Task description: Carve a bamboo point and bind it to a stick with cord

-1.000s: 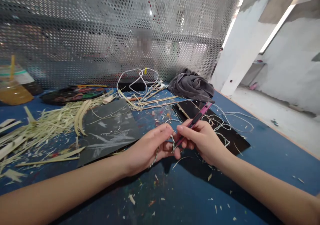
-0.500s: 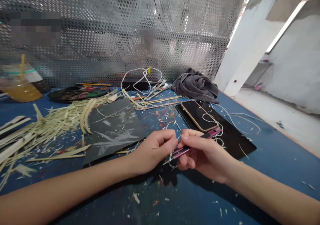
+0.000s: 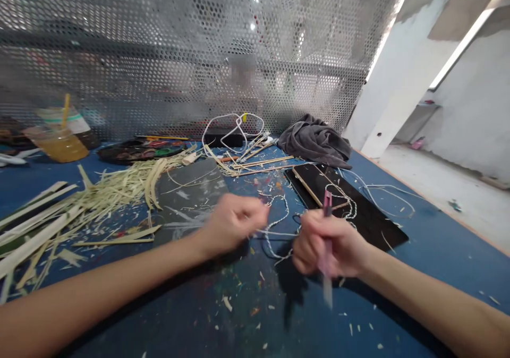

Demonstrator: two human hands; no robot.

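Note:
My right hand [image 3: 337,244] is closed around a pink utility knife [image 3: 327,214], its blade pointing down and blurred by motion. My left hand [image 3: 235,222] is in a loose pinch to the left, over the edge of a grey board [image 3: 187,198]. Between the two hands runs a thin, taut pale strand of a black-and-white twisted cord [image 3: 283,209], which appears to start at my left fingertips. The rest of the cord loops on the table and over a phone [image 3: 324,175]. Beneath the phone lies a flat black panel [image 3: 374,225].
Bamboo strips and shavings [image 3: 119,188] cover the left side. Behind them stand a cup of yellow drink [image 3: 66,148] and a dark tray [image 3: 139,151]. A grey cloth [image 3: 314,143] and a white cable [image 3: 233,116] lie before the perforated metal screen [image 3: 159,71].
My hands have drawn apart, stretching the strand between them. The utility knife has swung from lying slantwise to upright, blade down. The view has shifted slightly left.

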